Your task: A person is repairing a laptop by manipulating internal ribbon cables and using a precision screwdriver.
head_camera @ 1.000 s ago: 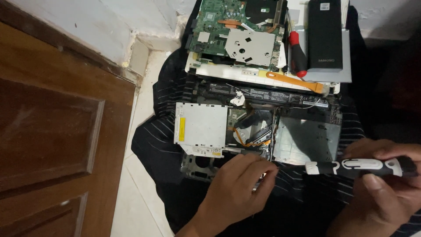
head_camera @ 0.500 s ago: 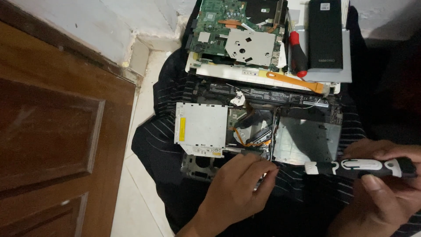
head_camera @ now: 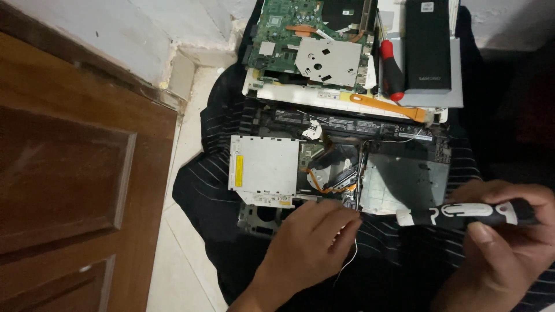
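Observation:
An opened laptop base (head_camera: pixel 341 167) lies on a dark striped cloth, with a silver optical drive (head_camera: pixel 263 167) on its left and a grey metal plate (head_camera: pixel 402 185) on its right. My left hand (head_camera: pixel 309 242) rests at the base's front edge, fingers curled near a thin white wire (head_camera: pixel 351 260). My right hand (head_camera: pixel 509 248) holds a black and white electric screwdriver (head_camera: pixel 468 212) lying level, its tip pointing left toward the base.
A green circuit board (head_camera: pixel 312 43) sits on a white laptop cover at the back. A red-handled screwdriver (head_camera: pixel 391 69), an orange pry tool (head_camera: pixel 387 107) and a black battery block (head_camera: pixel 428 43) lie beside it. A wooden door (head_camera: pixel 69 185) stands at the left.

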